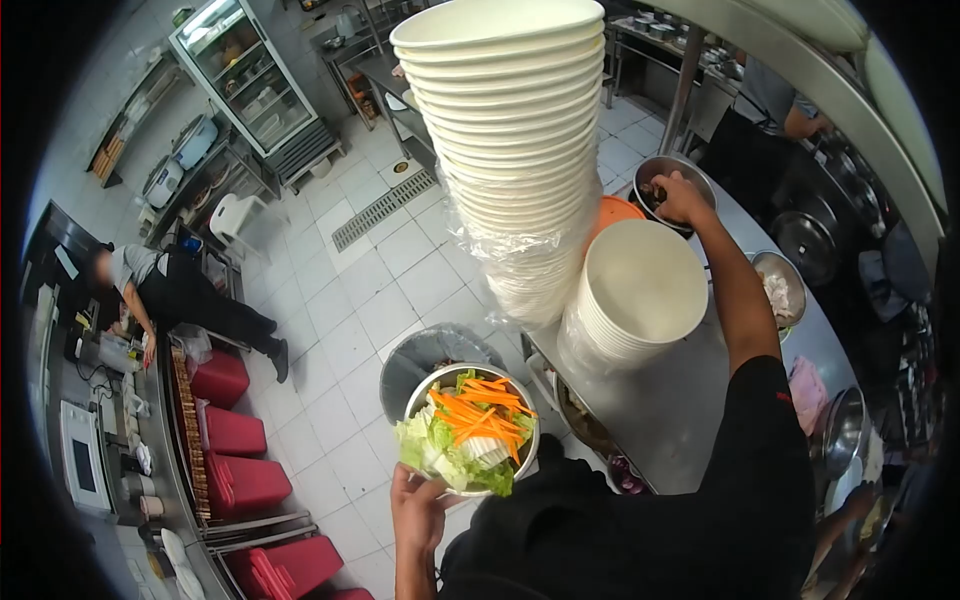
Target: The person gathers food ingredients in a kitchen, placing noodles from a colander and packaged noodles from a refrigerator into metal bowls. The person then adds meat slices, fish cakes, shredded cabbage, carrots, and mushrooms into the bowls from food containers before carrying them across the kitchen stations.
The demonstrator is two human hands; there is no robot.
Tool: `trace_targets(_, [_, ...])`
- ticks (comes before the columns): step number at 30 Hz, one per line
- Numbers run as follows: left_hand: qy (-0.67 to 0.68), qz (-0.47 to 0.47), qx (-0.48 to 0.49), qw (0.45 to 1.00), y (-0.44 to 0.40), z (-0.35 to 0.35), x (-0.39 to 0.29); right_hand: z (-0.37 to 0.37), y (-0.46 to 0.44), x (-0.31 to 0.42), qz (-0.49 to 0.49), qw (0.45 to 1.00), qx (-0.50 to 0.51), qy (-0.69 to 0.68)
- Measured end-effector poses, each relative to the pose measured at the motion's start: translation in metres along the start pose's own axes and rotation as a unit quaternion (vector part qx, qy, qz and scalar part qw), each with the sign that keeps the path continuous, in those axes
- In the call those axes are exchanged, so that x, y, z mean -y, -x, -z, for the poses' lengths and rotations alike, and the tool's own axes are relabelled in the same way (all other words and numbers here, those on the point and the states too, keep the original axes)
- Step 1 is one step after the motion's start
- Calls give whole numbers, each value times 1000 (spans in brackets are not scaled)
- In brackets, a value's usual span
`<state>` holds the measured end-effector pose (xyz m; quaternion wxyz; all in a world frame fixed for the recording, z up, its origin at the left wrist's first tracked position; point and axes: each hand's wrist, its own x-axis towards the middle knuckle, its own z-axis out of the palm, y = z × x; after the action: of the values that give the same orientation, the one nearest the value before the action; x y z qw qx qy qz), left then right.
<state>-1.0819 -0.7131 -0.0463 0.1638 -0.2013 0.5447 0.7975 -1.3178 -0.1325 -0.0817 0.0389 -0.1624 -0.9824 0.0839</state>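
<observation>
My left hand (418,508) grips a white bowl (534,452) by its near-left rim, out beside the counter. Lettuce (425,446), white shredded vegetable (486,450) and carrot strips (484,410) fill it. Stretched across the counter, my right hand (684,198) dips its closed fingers into a metal bowl (706,186) of dark pieces. What the fingertips pinch is too small to make out. Between my arms rise a tall stack of white paper tubs (510,130) in plastic wrap and a shorter stack (640,290).
An orange container (614,212) sits behind the shorter stack. Along the steel counter (680,440) stand a bowl of white food (778,288) and a pink cloth (806,388). A grey bin (405,362) is below my left hand. Other people work at left and right.
</observation>
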Motion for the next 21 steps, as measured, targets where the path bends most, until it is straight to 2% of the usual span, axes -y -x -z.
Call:
trace_targets(4, [-9,0,-9,1000,0,-9,3,-19,-17,-26,49,997,-50,-12])
trace_targets(8, [-11,-4,13,1000,-1,-11,3,-3,-25,-36,38,991,-65,-112])
trace_targets(11, [-8,-4,24,1000,-1,-10,1,21,-13,-24,-54,962,-6,-269])
trace_targets(16, [-5,13,44,999,-2,-11,-5,21,-4,-29,-46,961,-45,-270])
trace_targets(18, [-3,22,37,999,-3,-19,-11,23,-5,-38,-77,930,-46,-357])
trace_targets(19, [5,18,47,999,-4,-16,-10,16,-16,-58,-42,919,-61,-387])
trace_targets(20, [1,20,50,999,-4,-14,-12,41,3,-39,-90,881,-54,-461])
trace_targets(21, [0,19,57,998,-7,-14,-13,68,29,-20,-91,837,-43,-538])
